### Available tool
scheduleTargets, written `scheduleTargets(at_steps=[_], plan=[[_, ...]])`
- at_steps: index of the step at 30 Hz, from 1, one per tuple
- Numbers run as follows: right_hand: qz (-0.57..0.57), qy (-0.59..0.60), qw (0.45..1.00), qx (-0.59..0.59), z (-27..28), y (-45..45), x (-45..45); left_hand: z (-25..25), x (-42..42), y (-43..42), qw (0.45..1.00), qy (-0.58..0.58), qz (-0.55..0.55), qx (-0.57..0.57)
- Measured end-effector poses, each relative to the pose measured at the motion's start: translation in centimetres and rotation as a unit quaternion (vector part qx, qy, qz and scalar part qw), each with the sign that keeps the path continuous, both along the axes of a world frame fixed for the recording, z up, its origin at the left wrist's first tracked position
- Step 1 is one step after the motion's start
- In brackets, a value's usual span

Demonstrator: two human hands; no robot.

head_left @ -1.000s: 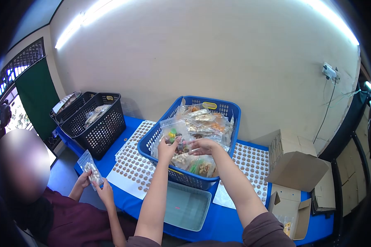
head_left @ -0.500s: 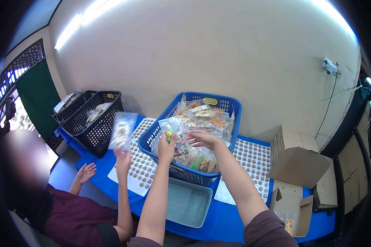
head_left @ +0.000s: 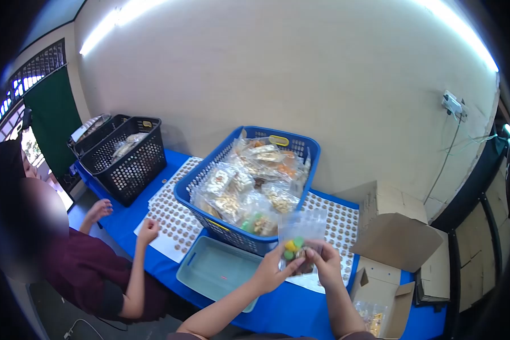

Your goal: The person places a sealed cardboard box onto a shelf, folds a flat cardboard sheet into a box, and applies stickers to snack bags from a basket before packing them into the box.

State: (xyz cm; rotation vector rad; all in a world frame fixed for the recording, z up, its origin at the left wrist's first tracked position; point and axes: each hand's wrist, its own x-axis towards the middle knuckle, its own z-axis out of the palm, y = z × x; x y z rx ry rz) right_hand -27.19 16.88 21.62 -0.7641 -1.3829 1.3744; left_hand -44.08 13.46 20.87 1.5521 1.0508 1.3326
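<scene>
My left hand (head_left: 271, 272) and my right hand (head_left: 325, 265) together grip a clear plastic bag (head_left: 302, 225) in front of the blue basket's near right corner. Green and yellow round pieces show through its lower part, with darker ones partly hidden by my fingers. The blue basket (head_left: 188, 205) holds several clear bags of snacks, among them white, pale and orange pieces. Just left of my hands sits a grey-green tray (head_left: 194, 279) with a small pink scrap (head_left: 224, 278) in it.
Sticker sheets (head_left: 173, 218) lie on the blue-covered table (head_left: 178, 160) on both sides of the basket. Two black baskets (head_left: 131, 180) stand at left, near a co-worker (head_left: 90, 260). An open cardboard box (head_left: 399, 309) at right contains a bag (head_left: 374, 317).
My hands have come out of the basket toward me and to the right, with the bag. The co-worker's hand has lowered, and the bag of white pieces is no longer in it.
</scene>
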Motion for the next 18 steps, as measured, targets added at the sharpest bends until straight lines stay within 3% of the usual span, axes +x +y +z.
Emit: scheduleTargets(at_steps=[4,11,13,14,15,17,18], plan=[[-0.040,-0.026,0.996,-0.074,-3.8,-4.1,7.6,-1.9,6.3,-1.8,0.987,-0.008,-0.112,-0.118],[-0.138,0.006,0.980,-0.141,-6.0,-10.7,19.0,-6.4,20.2,-4.4,0.967,-0.053,-0.179,-0.176],[-0.288,-0.224,0.930,0.038,-7.4,-12.3,21.6,-6.8,23.8,-5.0,0.963,-0.023,-0.212,-0.165],[-0.287,-0.237,0.928,0.031,-8.3,-13.1,23.4,-6.8,25.6,-5.2,0.960,-0.020,-0.206,-0.188],[-0.309,-0.236,0.921,0.017,-8.1,-14.4,24.6,-7.1,27.3,-5.7,0.957,-0.016,-0.199,-0.211],[-0.239,0.026,0.956,-0.171,-7.5,-15.9,26.2,-8.5,30.7,-6.7,0.947,-0.030,-0.204,-0.248],[-0.274,-0.011,0.956,-0.099,-10.0,-16.1,27.5,-8.8,31.9,-7.2,0.958,-0.026,-0.203,-0.200]])
